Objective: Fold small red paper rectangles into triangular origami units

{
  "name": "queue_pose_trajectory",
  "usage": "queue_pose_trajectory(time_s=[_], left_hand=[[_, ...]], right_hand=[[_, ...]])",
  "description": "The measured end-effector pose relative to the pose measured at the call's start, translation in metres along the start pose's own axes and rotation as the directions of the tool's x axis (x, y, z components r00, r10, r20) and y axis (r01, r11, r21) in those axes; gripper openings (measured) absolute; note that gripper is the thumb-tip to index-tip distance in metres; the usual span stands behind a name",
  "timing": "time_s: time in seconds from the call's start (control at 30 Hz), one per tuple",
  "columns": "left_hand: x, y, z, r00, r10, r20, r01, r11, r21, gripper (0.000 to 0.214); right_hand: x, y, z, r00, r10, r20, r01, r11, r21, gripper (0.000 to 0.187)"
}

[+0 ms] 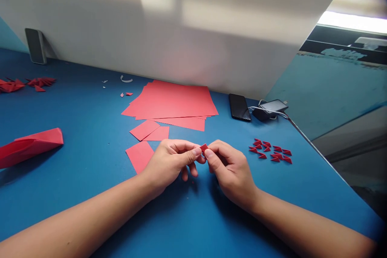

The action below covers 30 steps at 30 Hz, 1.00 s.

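Note:
My left hand (173, 161) and my right hand (230, 167) meet above the blue table (75, 193), both pinching one small folded red paper piece (203, 147) between thumbs and fingertips. Just left of my left hand lie three small red paper rectangles (144, 141). Behind them sits a stack of red paper sheets (171, 102). To the right of my right hand rests a cluster of several small folded red triangles (270, 151).
A white board (181, 24) stands along the table's back edge. A black phone (239, 107) and a power bank with cable (270, 109) lie at the back right. A folded red paper shape (30, 145) lies far left, more red triangles (27, 84) behind it.

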<state>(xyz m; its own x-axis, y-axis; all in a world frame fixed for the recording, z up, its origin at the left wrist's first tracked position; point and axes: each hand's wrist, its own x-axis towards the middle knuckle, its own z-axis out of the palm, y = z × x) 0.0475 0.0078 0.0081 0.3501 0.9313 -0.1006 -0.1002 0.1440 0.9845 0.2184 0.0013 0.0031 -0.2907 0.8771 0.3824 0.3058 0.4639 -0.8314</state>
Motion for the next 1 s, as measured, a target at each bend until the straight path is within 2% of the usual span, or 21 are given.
queue_pose_trajectory(time_s=[0.1, 0.17, 0.37, 0.53, 0.63, 0.73, 0.8, 0.87, 1.0], left_hand=[[-0.001, 0.002, 0.001, 1.0, 0.021, -0.01, -0.02, 0.997, 0.073, 0.024], [-0.002, 0.005, 0.001, 0.998, 0.064, -0.014, -0.06, 0.981, 0.182, 0.024], [-0.005, 0.006, 0.002, 0.97, 0.241, -0.022, -0.201, 0.851, 0.486, 0.022], [-0.005, 0.003, 0.0, 0.958, 0.287, -0.018, -0.235, 0.817, 0.526, 0.023], [-0.006, 0.003, 0.002, 0.956, 0.288, -0.05, -0.22, 0.82, 0.528, 0.021], [-0.007, 0.004, 0.008, 0.938, 0.332, -0.094, -0.219, 0.784, 0.581, 0.022], [-0.008, 0.003, 0.012, 0.916, 0.384, -0.112, -0.23, 0.734, 0.639, 0.024], [-0.009, 0.001, 0.015, 0.874, 0.475, -0.107, -0.264, 0.647, 0.716, 0.023], [-0.01, -0.006, 0.013, 0.752, 0.659, -0.027, -0.306, 0.385, 0.871, 0.022]], right_hand=[[0.0, -0.001, 0.001, 1.0, 0.008, -0.01, -0.008, 1.0, -0.005, 0.022], [0.0, -0.001, 0.0, 1.0, 0.002, -0.018, -0.002, 1.0, -0.015, 0.021], [0.0, 0.0, -0.001, 1.0, 0.008, -0.024, -0.01, 0.997, -0.073, 0.021], [0.001, 0.002, 0.001, 0.999, 0.017, -0.042, -0.021, 0.995, -0.094, 0.015], [0.001, 0.002, 0.002, 0.999, 0.008, -0.041, -0.013, 0.994, -0.112, 0.013], [0.0, 0.0, 0.003, 0.998, 0.017, -0.054, -0.024, 0.991, -0.132, 0.016], [-0.001, -0.001, 0.004, 0.997, 0.026, -0.071, -0.035, 0.991, -0.132, 0.016], [-0.002, -0.003, 0.005, 0.996, 0.033, -0.088, -0.044, 0.992, -0.12, 0.016], [-0.005, -0.007, 0.007, 0.994, 0.069, -0.087, -0.073, 0.996, -0.046, 0.018]])
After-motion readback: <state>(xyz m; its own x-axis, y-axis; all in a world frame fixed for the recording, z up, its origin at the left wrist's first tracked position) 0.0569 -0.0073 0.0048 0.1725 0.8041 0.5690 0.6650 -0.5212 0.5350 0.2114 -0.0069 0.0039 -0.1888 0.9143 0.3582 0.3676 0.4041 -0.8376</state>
